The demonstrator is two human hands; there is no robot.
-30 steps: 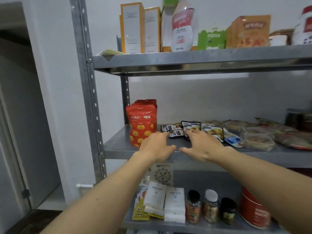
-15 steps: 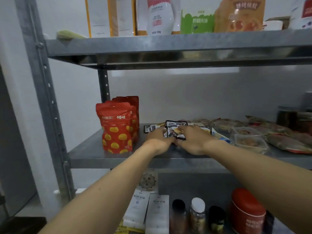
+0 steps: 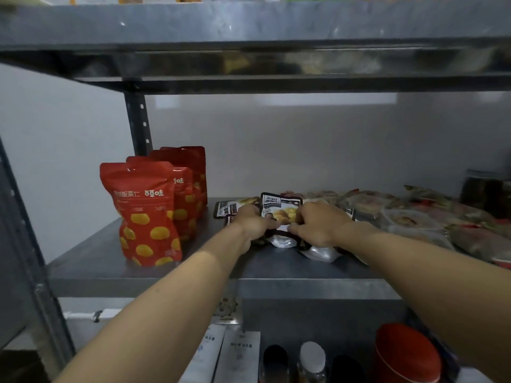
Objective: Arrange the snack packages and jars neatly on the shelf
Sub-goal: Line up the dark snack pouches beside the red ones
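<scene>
On the middle metal shelf (image 3: 105, 261), my left hand (image 3: 253, 222) and my right hand (image 3: 320, 225) both grip a small stack of black-and-silver snack packets (image 3: 280, 210), tilted upward off the shelf. Silver packet ends (image 3: 318, 251) stick out below my right hand. Another black packet (image 3: 228, 208) lies flat just behind my left hand. Three red standing pouches with yellow dots (image 3: 145, 214) stand in a row at the left of the shelf.
A heap of clear-wrapped snack packages (image 3: 414, 217) covers the shelf's right side, with a dark jar (image 3: 486, 192) behind. Below stand several small jars (image 3: 311, 360), a red tin (image 3: 405, 355) and white boxes (image 3: 240, 355). The upper shelf (image 3: 249, 26) hangs close overhead.
The camera has moved in closer and lower. Both hands closed around the black packets and gathered them into a stack, tilting it up off the shelf.
</scene>
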